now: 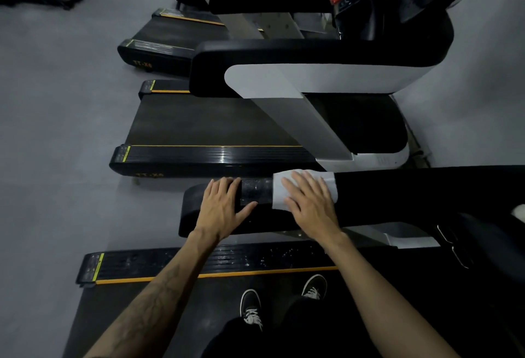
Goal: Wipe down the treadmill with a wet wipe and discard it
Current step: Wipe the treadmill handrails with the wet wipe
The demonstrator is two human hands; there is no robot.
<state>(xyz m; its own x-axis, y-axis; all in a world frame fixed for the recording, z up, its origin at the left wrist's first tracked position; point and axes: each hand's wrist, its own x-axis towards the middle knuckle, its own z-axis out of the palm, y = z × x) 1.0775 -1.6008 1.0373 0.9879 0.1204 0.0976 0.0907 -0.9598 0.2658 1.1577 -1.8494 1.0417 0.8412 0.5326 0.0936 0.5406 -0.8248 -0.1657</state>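
White wet wipe (284,190) spread flat over black handrail (397,195).

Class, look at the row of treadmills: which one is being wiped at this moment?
The nearest treadmill, the one the person stands on. Its black handrail has the white wet wipe pressed on it under the right hand; the left hand rests alongside. The others are untouched.

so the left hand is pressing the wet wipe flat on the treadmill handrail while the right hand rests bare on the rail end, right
Not quite: the hands are swapped. In the head view the right hand presses the wet wipe flat on the treadmill handrail, while the left hand rests bare on the rail end.
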